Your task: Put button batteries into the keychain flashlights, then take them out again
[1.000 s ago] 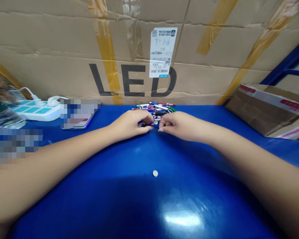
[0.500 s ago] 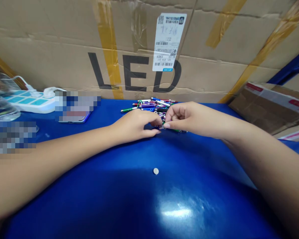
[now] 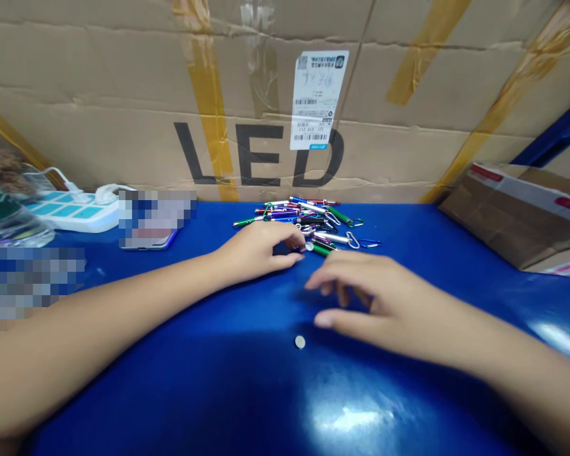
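My left hand [image 3: 268, 246] rests on the blue table at the near edge of a pile of slim, pen-shaped metal tubes with small carabiner clips [image 3: 308, 218]. Its thumb and curled fingers are apart, and I see nothing gripped between them. Right by those fingertips is a small whitish round piece [image 3: 309, 246], close to a green tube [image 3: 321, 249]. Nearer to me, my right hand [image 3: 356, 294] hovers over the table, slightly blurred, with fingers spread and nothing in them. A small silvery disc like a button cell [image 3: 299, 342] lies flat below its thumb.
Behind the pile stands a large cardboard box [image 3: 137, 145] marked LED. On the left are a white power strip [image 3: 76, 212] with plugs, a phone-like item [image 3: 156, 221] partly pixelated, and a clear bottle [image 3: 14, 225]. A smaller carton [image 3: 508, 215] sits at the right.
My right hand has come away from the left fingertips, moving toward me and opening its pinch. More of the pile shows now. The left hand has kept its place by the pile.
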The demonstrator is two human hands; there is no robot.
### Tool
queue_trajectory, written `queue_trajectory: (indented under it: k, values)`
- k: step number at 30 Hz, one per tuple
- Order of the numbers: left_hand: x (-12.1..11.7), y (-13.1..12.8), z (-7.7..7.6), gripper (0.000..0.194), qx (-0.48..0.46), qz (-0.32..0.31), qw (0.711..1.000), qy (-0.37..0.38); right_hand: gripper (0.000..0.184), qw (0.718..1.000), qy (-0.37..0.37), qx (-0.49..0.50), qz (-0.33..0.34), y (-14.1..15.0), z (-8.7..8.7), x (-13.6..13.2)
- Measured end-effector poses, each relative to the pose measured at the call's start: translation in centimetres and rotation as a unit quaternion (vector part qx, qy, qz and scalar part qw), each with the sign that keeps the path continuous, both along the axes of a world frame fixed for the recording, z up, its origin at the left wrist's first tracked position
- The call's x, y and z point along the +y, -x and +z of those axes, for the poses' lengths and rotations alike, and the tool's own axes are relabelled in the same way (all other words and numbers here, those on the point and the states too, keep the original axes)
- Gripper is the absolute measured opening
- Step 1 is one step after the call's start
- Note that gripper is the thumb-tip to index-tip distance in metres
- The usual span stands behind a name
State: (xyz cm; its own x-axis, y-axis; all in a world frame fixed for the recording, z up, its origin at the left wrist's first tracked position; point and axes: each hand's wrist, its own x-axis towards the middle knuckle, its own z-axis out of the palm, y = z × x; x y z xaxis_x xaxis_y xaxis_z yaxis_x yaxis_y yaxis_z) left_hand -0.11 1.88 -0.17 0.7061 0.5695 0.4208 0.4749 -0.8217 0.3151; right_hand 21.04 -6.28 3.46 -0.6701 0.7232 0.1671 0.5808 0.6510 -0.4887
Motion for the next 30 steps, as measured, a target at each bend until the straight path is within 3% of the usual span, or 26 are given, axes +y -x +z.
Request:
queue_trajectory:
  k: [1,3,5,7,11,14,18,26,30]
  values:
    - [0.0,0.0,0.0,0.011,0.000,0.001,1.000,-0.001,0.029,1.000,-0.009,-0.014,0.018,0.6,-0.5,-0.6]
    - [0.0,0.0,-0.1,0.011,-0.002,0.008,1.000,0.001,0.025,0.994,-0.012,-0.083,0.065,1.8,-1.3,-1.5]
    - [0.0,0.0,0.0,0.012,-0.002,0.016,1.000,0.009,0.012,0.987,-0.016,-0.141,0.077,2.6,-1.9,-2.0]
    - [0.0,0.0,0.0,0.013,-0.001,0.020,1.000,0.014,0.012,0.986,0.006,-0.153,0.069,2.7,-2.2,-2.0]
    - [0.1,0.1,-0.2,0.014,-0.005,0.015,1.000,0.007,0.010,0.996,0.014,-0.060,0.063,1.4,-2.2,-1.0]
    - [0.0,0.0,-0.1,0.012,-0.003,0.002,1.000,0.004,0.014,0.997,-0.061,0.037,-0.005,0.4,-1.9,0.3]
    - [-0.2,-0.1,0.1,0.010,0.012,-0.024,1.000,-0.004,0.011,0.970,-0.179,0.129,-0.099,-0.1,-1.9,1.8]
    - [-0.4,-0.1,0.0,0.011,0.011,-0.045,0.998,-0.031,0.009,0.960,-0.215,0.160,-0.081,0.4,-3.8,2.9]
    - [-0.5,-0.2,0.1,0.011,0.016,-0.039,0.999,-0.022,0.011,0.959,-0.225,0.145,-0.094,0.4,-3.7,2.9]
